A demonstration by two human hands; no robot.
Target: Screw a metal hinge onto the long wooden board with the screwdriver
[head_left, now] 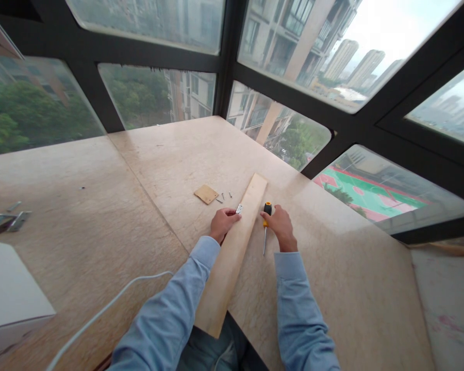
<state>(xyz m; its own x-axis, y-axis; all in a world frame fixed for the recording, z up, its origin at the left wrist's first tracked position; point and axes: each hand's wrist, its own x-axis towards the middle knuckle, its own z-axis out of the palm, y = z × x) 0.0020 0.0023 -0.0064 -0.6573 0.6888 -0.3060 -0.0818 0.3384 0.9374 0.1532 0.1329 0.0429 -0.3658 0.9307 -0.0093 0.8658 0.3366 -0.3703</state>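
A long, pale wooden board [234, 257] lies at a slant in front of me, its near end jutting over the surface's edge. My left hand [223, 224] rests at the board's left side and pinches a small metal hinge [238, 208] against it. To the right of the board, my right hand [281, 225] is closed on a screwdriver [268, 209] with a black and yellow handle, its shaft pointing back toward me. Several loose screws [223, 196] lie beyond my left hand, beside a small square wooden piece [206, 194] with holes.
Metal hardware [19, 221] sits at the far left, near a white box [11, 288]. A white cable [116, 296] curves across the left front of the stone-like surface [351, 288]. Dark-framed windows [228, 56] enclose the back and right.
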